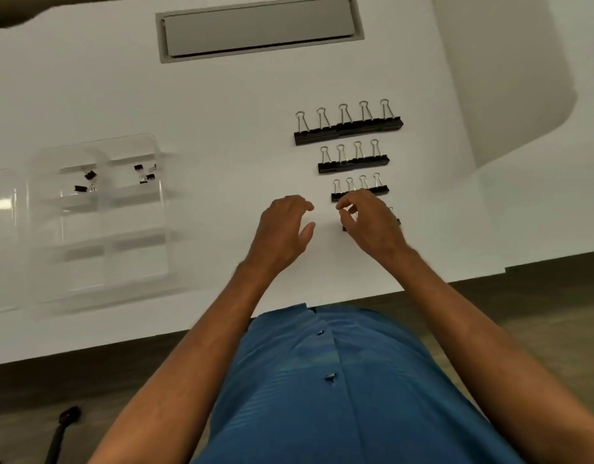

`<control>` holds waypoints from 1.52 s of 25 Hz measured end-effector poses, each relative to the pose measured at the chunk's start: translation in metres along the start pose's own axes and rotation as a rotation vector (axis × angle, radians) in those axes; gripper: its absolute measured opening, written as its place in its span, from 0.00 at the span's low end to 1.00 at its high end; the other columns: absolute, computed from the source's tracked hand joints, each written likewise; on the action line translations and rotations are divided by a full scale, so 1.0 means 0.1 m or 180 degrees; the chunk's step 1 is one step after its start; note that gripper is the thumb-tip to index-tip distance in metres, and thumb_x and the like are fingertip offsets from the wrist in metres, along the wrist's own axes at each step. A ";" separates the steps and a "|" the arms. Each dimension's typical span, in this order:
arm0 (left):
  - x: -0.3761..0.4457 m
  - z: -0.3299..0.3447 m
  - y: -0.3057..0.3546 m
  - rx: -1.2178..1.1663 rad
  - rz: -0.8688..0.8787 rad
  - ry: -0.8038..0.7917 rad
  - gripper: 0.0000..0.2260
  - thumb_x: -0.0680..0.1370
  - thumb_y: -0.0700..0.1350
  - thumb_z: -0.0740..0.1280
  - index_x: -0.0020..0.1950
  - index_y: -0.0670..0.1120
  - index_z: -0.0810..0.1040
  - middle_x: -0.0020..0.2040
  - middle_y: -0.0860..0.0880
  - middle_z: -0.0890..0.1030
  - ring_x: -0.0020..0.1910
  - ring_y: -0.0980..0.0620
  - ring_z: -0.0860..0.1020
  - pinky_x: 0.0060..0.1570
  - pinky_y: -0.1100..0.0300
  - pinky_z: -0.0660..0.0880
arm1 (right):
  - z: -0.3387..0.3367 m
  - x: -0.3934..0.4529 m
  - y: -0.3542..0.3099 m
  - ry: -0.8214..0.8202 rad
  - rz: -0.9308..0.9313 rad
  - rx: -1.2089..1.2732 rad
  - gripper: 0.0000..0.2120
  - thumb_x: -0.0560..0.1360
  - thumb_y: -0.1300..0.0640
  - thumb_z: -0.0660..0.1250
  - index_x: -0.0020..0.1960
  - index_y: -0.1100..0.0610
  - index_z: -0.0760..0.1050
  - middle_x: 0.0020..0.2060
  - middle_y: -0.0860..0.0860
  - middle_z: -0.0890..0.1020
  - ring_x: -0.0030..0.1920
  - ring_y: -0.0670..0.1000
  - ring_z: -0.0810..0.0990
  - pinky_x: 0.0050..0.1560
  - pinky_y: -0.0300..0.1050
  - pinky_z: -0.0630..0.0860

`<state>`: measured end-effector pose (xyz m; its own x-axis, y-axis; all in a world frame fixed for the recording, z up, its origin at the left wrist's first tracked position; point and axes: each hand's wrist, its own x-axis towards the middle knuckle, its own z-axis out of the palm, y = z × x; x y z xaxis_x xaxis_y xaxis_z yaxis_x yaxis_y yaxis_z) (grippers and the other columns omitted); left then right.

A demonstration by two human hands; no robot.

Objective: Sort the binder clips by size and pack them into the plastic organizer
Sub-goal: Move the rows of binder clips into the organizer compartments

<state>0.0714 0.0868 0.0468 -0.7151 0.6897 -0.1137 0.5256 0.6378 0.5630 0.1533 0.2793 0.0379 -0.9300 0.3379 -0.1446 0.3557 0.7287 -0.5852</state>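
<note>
Black binder clips lie in rows by size on the white table: the largest row at the back, a medium row below it, a smaller row nearer me. My right hand hovers over a fourth row, mostly hidden beneath it, with thumb and forefinger pinched close; whether they hold a clip is unclear. My left hand rests beside it, fingers apart and holding nothing. The clear plastic organizer sits at the left, with a few tiny clips in its two back compartments.
A grey recessed cable hatch sits at the back of the table. The table's front edge runs diagonally just before my blue shirt. A dark object lies on the floor at lower left.
</note>
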 end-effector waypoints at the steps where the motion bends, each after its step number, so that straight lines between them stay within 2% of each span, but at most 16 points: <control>1: 0.03 0.13 0.13 -0.0029 0.0045 -0.0134 0.16 0.80 0.49 0.66 0.67 0.47 0.74 0.67 0.48 0.76 0.65 0.48 0.72 0.64 0.54 0.68 | -0.05 -0.07 0.19 0.0030 0.0075 -0.0005 0.05 0.79 0.55 0.66 0.55 0.48 0.77 0.51 0.43 0.78 0.49 0.45 0.78 0.46 0.42 0.77; 4: 0.15 0.27 0.17 -0.0129 0.0112 -0.0167 0.17 0.80 0.48 0.66 0.68 0.47 0.73 0.65 0.48 0.75 0.63 0.48 0.72 0.60 0.52 0.73 | -0.09 -0.05 0.35 0.0125 0.0160 -0.0188 0.08 0.79 0.57 0.67 0.57 0.50 0.76 0.53 0.47 0.78 0.53 0.48 0.76 0.46 0.45 0.77; 7: 0.15 0.41 0.13 -0.0062 0.0043 -0.0202 0.18 0.80 0.46 0.67 0.68 0.45 0.73 0.63 0.46 0.75 0.61 0.47 0.72 0.57 0.51 0.75 | -0.08 -0.12 0.44 -0.0017 -0.0089 -0.0382 0.16 0.77 0.63 0.67 0.64 0.54 0.75 0.59 0.51 0.77 0.59 0.52 0.73 0.47 0.48 0.77; 9: 0.22 0.98 0.64 -0.0007 -0.0037 -0.0335 0.18 0.79 0.45 0.67 0.69 0.45 0.72 0.63 0.45 0.75 0.61 0.46 0.72 0.57 0.50 0.75 | -0.30 -0.36 1.14 -0.0305 -0.0030 -0.0542 0.20 0.76 0.65 0.66 0.67 0.55 0.74 0.61 0.52 0.76 0.60 0.53 0.72 0.47 0.50 0.78; 11: 0.17 0.98 0.62 -0.0031 -0.0085 -0.0445 0.18 0.79 0.43 0.67 0.68 0.44 0.73 0.62 0.45 0.75 0.59 0.46 0.72 0.55 0.50 0.76 | -0.20 -0.45 1.23 -0.0380 -0.0217 -0.0638 0.20 0.76 0.67 0.66 0.67 0.56 0.74 0.61 0.52 0.77 0.59 0.54 0.72 0.46 0.51 0.78; 15: 0.34 0.98 0.52 0.0120 0.0054 -0.0163 0.13 0.78 0.39 0.68 0.62 0.42 0.77 0.55 0.44 0.76 0.53 0.45 0.73 0.47 0.49 0.76 | -0.25 -0.21 1.21 -0.0198 -0.0339 -0.0623 0.17 0.77 0.67 0.66 0.65 0.57 0.76 0.55 0.53 0.79 0.54 0.55 0.73 0.43 0.54 0.78; 18: 0.36 1.01 0.53 0.0041 -0.0049 -0.0192 0.08 0.79 0.40 0.67 0.58 0.42 0.77 0.53 0.44 0.76 0.51 0.48 0.72 0.48 0.53 0.75 | -0.25 -0.21 1.22 -0.0181 -0.0237 -0.0590 0.17 0.77 0.67 0.66 0.63 0.56 0.76 0.53 0.51 0.79 0.54 0.54 0.72 0.41 0.52 0.78; 21: 0.40 0.98 0.49 -0.0168 -0.0182 -0.0250 0.08 0.78 0.39 0.67 0.56 0.43 0.77 0.53 0.44 0.76 0.52 0.48 0.72 0.49 0.57 0.72 | -0.30 -0.19 1.18 -0.0083 -0.0139 -0.0434 0.16 0.76 0.66 0.66 0.62 0.56 0.76 0.52 0.51 0.78 0.55 0.53 0.71 0.41 0.50 0.76; 24: 0.41 0.97 0.48 -0.0379 -0.0272 -0.0180 0.08 0.76 0.39 0.69 0.55 0.43 0.77 0.53 0.45 0.74 0.50 0.50 0.72 0.49 0.59 0.74 | -0.29 -0.16 1.11 -0.0080 -0.0338 -0.0370 0.16 0.75 0.66 0.67 0.61 0.56 0.76 0.52 0.52 0.77 0.55 0.53 0.71 0.40 0.47 0.75; 29: 0.41 0.96 0.64 -0.0475 -0.0158 0.0016 0.09 0.75 0.41 0.70 0.54 0.45 0.75 0.53 0.50 0.71 0.51 0.55 0.69 0.49 0.66 0.69 | -0.18 -0.11 1.09 -0.0292 -0.0608 -0.0501 0.15 0.74 0.67 0.69 0.60 0.59 0.78 0.52 0.54 0.77 0.54 0.55 0.73 0.41 0.51 0.78; 34: 0.51 1.03 0.80 -0.0151 0.0022 -0.0207 0.07 0.76 0.40 0.68 0.54 0.44 0.75 0.54 0.48 0.72 0.48 0.53 0.71 0.45 0.58 0.75 | -0.15 -0.08 1.16 -0.0282 -0.0705 -0.0531 0.09 0.76 0.65 0.70 0.55 0.60 0.79 0.51 0.56 0.78 0.52 0.55 0.74 0.43 0.51 0.78; 38: 0.52 1.17 0.73 0.0084 -0.0034 -0.0165 0.06 0.77 0.37 0.67 0.52 0.43 0.75 0.52 0.46 0.73 0.45 0.51 0.72 0.43 0.51 0.76 | -0.18 -0.03 1.14 -0.0373 -0.0595 -0.0597 0.04 0.77 0.64 0.69 0.52 0.61 0.80 0.49 0.56 0.78 0.51 0.55 0.74 0.45 0.52 0.77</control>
<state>0.1261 0.2097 -0.0133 -0.6962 0.6993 -0.1623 0.5306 0.6535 0.5397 0.1986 0.3719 -0.0141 -0.9815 0.1242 -0.1457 0.1779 0.8730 -0.4542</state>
